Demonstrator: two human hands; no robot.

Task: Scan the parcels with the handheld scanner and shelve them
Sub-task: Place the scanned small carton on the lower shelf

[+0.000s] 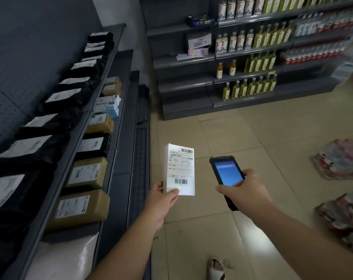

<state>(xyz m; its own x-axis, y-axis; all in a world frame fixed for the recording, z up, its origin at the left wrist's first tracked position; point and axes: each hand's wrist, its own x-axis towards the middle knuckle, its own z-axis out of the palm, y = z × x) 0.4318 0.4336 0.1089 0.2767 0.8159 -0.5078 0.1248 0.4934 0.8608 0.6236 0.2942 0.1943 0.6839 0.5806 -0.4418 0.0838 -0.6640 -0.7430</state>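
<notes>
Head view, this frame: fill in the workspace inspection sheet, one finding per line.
Surface: beige tiled floor; no table in view.
Job's things: white parcel, label and barcodes up; handheld scanner, screen lit blue.
Clutter: shrink-wrapped bottle packs on the floor at right.
Grippers: left hand holds the parcel's lower end; right hand grips the scanner.
Cables: nothing seen.
Surroundings: left shelving with black bags and brown boxes, all labelled; far shelves with oil bottles.

Dim shop: beige tiled floor, grey metal shelving.
</notes>
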